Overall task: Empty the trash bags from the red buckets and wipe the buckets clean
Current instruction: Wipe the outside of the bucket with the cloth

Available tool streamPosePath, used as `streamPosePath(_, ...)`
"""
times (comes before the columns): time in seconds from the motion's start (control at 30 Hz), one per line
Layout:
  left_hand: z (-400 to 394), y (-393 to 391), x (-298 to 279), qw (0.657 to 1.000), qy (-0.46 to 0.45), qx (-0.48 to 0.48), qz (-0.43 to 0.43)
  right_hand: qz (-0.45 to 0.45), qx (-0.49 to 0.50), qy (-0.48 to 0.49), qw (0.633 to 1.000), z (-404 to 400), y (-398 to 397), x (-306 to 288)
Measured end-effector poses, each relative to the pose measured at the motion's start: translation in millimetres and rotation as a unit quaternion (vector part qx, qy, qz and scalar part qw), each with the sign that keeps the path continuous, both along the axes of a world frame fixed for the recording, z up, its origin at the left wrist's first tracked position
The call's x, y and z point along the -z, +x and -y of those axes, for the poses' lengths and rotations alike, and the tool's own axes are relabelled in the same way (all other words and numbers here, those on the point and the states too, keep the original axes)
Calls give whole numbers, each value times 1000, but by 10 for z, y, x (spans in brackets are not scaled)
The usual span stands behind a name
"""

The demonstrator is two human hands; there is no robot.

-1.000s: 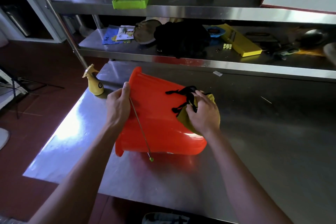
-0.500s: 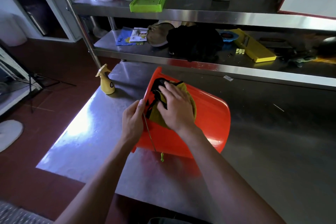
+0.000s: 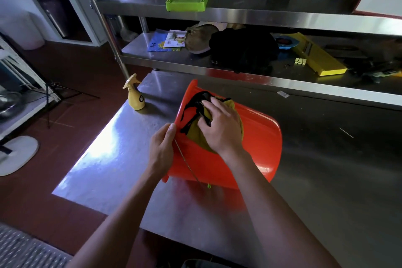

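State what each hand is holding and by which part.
The left hand grips the red bucket by its rim, beside the wire handle. The right hand presses a yellow-green cloth against the bucket's side, fingers curled over its bunched top.

Both arms reach in from the bottom; left hand (image 3: pixel 162 150) curled mid-frame, right hand (image 3: pixel 221 128) palm-down, fingers bent.
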State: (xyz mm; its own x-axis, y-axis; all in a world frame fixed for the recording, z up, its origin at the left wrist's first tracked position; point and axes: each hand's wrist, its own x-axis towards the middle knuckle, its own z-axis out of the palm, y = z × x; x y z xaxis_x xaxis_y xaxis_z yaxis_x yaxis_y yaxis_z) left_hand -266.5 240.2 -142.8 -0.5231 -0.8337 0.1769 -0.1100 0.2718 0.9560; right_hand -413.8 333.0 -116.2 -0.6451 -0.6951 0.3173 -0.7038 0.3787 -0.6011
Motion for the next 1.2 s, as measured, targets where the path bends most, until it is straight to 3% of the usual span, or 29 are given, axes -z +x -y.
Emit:
streamPosePath(0.1,105,-116,-154,999,38,-14,32,-2,-1,6,1000,-26,-14,28)
streamPosePath(0.4,278,-712,-539,989,26,-31,145,15,25,24,999,-213,-231,91)
streamPosePath(0.63,310,-716,-475,995,43,-28,82,49,112,20,992,-581,-538,201)
streamPosePath(1.0,203,-600,-362,999,2,-23,31,99,164,-15,981,-1009,-802,352)
streamPosePath(1.2,-87,-536,-273,1000,4,-10,-25,30,157,12,987,-980,-756,402)
